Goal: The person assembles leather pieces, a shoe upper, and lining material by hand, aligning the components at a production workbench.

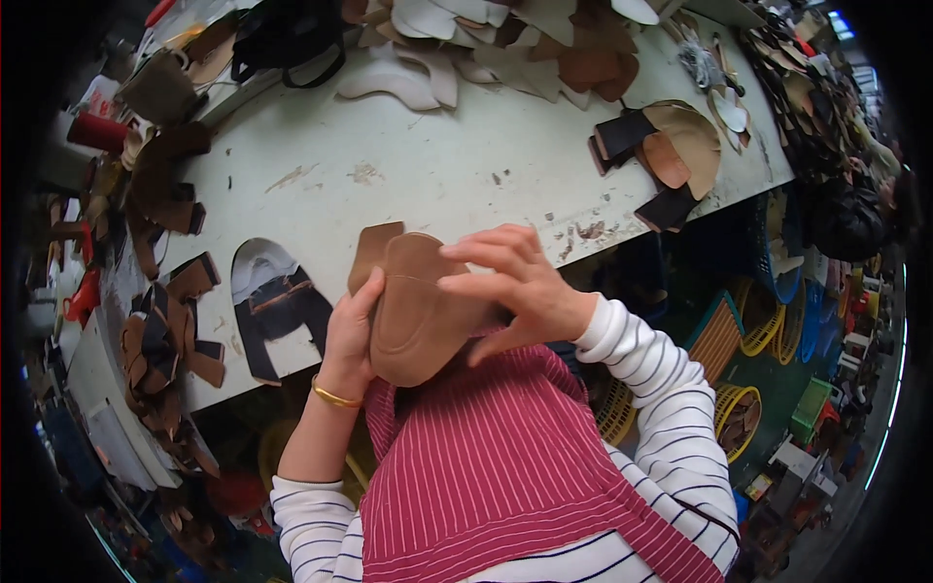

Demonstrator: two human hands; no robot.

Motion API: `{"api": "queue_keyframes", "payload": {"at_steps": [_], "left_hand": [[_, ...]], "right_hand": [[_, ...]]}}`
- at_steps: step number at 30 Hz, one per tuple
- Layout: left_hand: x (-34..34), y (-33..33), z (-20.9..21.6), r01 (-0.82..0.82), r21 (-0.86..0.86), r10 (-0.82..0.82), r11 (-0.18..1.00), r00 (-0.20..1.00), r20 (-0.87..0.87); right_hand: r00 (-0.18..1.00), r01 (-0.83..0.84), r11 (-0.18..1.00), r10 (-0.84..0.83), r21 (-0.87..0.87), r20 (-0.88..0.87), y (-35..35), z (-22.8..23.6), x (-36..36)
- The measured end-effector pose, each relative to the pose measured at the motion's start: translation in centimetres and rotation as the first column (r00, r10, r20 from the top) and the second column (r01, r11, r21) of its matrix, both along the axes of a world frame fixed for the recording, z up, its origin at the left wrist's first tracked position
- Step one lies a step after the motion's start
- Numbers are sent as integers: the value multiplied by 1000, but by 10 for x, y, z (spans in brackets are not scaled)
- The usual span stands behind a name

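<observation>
My left hand (348, 335), with a gold bangle at the wrist, grips a brown leather shoe upper piece (408, 330) by its left side, the thumb lying along the edge. The piece has a rounded top and a curved stitched or creased line. A flat brown flap (372, 255) sticks out behind it. My right hand (520, 284) is over the right side of the leather, its fingers apart; whether the fingertips touch it I cannot tell. On the table left of my left hand lies a black and grey shoe upper (275, 306) with two long legs.
The white worktable (311, 180) has worn patches. Pale cut pieces (418, 78) are heaped at its far side. A beige and black upper (680, 146) lies at the right, brown uppers (160, 340) at the left. Yellow baskets (739, 423) stand below right.
</observation>
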State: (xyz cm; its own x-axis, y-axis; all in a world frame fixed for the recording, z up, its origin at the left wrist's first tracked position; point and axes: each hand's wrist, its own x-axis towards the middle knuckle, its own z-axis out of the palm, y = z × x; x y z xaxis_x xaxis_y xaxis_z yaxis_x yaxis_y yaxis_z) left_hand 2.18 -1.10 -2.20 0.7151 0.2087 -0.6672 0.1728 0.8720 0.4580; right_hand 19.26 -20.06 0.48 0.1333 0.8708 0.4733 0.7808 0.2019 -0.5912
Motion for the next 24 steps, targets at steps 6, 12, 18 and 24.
{"api": "queue_keyframes", "payload": {"at_steps": [6, 12, 18, 24], "left_hand": [[-4, 5, -6, 175, -18, -173, 984, 981, 86], [-81, 71, -29, -10, 942, 99, 335, 995, -24], [-127, 107, -36, 372, 704, 50, -604, 900, -433], [-97, 82, -47, 405, 684, 26, -607, 870, -492]], "right_hand": [[796, 471, 881, -409, 34, -445, -19, -31, 3], [222, 920, 390, -621, -50, -752, -120, -48, 125], [54, 952, 107, -981, 286, 187, -164, -42, 193], [532, 810, 540, -841, 230, 99, -20, 2, 198]]}}
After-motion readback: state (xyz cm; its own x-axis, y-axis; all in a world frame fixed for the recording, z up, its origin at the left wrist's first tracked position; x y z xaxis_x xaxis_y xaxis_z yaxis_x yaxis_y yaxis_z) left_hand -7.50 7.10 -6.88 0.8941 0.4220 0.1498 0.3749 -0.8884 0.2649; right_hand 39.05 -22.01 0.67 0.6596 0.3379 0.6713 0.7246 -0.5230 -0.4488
